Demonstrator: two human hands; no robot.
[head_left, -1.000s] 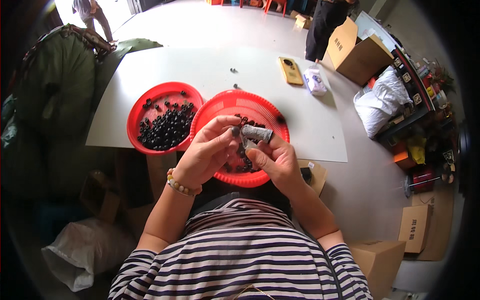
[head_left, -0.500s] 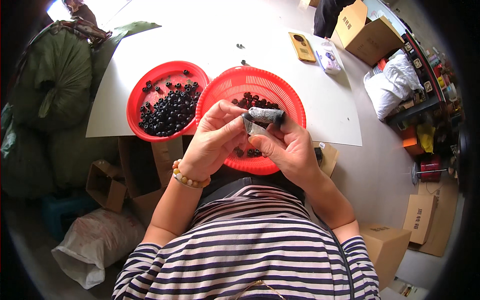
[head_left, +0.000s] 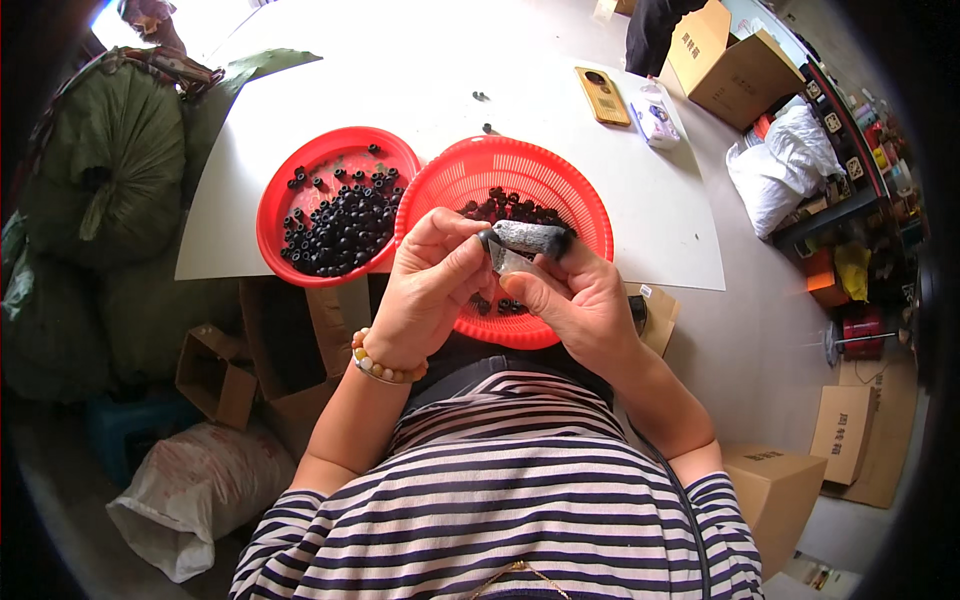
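Far out to the left of the hands a big green sack (head_left: 95, 150) leans by the white table (head_left: 240, 180), with a pale bag (head_left: 190, 490) on the floor below. Closer in, just left of the left hand (head_left: 425, 290), a red bowl (head_left: 275, 190) holds a good heap of small black rings (head_left: 340, 225). The left hand pinches one small dark piece against the end of a grey cylindrical part (head_left: 528, 237), which the right hand (head_left: 575, 300) clamps between thumb and fingers; both hands meet over the near edge of a red slotted basket (head_left: 560, 175). That basket shows only a scatter of black pieces (head_left: 510, 208) beyond the fingers, so I'd judge much of the batch sits in the bowl and a smaller share remains. Beyond the right hand lie a yellow flat device (head_left: 603, 96) and a small white packet (head_left: 656, 122). Further right stand brown cardboard boxes (head_left: 725, 65), white bags (head_left: 785, 165), and more cartons (head_left: 850, 430) on the floor.
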